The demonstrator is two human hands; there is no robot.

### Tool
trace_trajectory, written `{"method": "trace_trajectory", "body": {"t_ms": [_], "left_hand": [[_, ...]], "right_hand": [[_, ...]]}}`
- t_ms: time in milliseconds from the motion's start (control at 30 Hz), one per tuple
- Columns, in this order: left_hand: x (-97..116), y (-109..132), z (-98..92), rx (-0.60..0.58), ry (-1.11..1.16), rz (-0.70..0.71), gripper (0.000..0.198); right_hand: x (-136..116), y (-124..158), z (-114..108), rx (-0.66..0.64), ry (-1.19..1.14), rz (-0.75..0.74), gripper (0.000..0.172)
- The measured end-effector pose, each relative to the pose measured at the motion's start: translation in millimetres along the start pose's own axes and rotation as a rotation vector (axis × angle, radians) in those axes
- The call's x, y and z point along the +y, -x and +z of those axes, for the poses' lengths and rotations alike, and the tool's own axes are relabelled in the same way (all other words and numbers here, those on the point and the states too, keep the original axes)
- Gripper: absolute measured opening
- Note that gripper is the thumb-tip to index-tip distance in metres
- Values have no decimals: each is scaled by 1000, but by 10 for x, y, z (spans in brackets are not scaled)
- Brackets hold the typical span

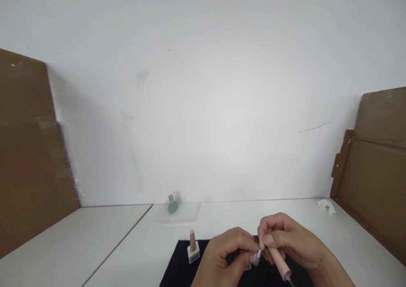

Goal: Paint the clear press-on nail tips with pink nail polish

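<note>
My left hand (230, 253) is closed, thumb and forefinger pinching a small shiny, clear piece (256, 257) that looks like a false nail tip. Close against it, my right hand (293, 242) grips a pale pink nail polish cap (279, 263). The cap slants down to the right, and its thin brush (291, 282) sticks out of the lower end. My right fingertips also touch or nearly touch the clear piece. Left of my hands, a white nail polish bottle (193, 253) with a pink cap stands upright. Another white item shows only partly behind my left fingers.
A black mat (174, 266) lies under my hands on the white table (127, 257). Toward the back, a teal nail polish bottle (173, 206) leans on a clear tray (190, 213). Crumpled white tissue (326, 206) lies at right. Cardboard panels (28, 151) flank both sides.
</note>
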State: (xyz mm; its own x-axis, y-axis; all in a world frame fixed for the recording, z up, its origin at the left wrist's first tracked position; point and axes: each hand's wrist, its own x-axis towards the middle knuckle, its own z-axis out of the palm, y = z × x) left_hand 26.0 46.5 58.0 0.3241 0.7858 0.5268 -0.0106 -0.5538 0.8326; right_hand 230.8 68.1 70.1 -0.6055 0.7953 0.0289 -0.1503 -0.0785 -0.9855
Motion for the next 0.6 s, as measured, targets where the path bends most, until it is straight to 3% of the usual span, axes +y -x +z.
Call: {"method": "trace_trajectory", "body": {"t_ms": [600], "left_hand": [[35,-4,5,-1,-15,-69,27]], "right_hand": [[16,-3,-39,-20,24,11,29]]}}
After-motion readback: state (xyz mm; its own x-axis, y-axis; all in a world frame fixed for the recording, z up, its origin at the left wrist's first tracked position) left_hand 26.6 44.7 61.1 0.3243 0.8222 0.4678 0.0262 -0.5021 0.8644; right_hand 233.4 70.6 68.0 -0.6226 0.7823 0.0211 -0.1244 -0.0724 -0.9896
